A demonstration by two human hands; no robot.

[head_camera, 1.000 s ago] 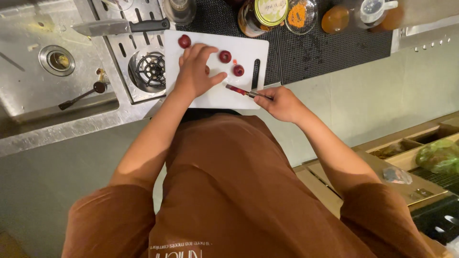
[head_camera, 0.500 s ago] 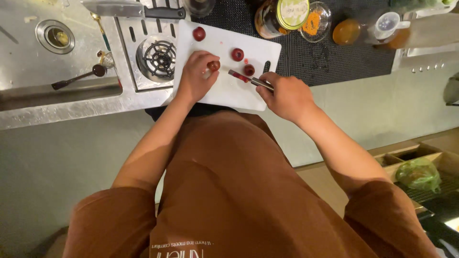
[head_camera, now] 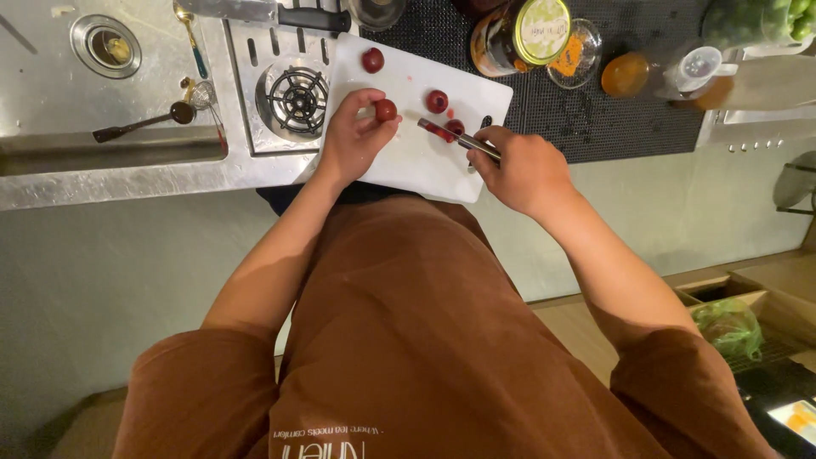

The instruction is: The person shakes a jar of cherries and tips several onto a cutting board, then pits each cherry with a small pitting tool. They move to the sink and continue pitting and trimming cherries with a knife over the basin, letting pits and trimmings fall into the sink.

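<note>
Left hand (head_camera: 353,136): fingers pinched on a small red fruit (head_camera: 386,110) over the white cutting board (head_camera: 408,161). Right hand (head_camera: 523,170): closed around a slim metal tool (head_camera: 450,138), tip touching another red fruit (head_camera: 453,128) on the board.

Warm, yellowish light is falling from above onto the tabletop (head_camera: 127,183), leaving the scene rather dim overall. The white cutting board (head_camera: 416,161) is catching the most light and is standing out as the brightest patch. The steel around the sink (head_camera: 106,42) is giving off dull, streaky glare. Soft shadows are gathering under the arms and across the brown apron (head_camera: 408,340). The wide lens is bending straight edges near the borders, and the corners are looking slightly soft and grainy.
</note>
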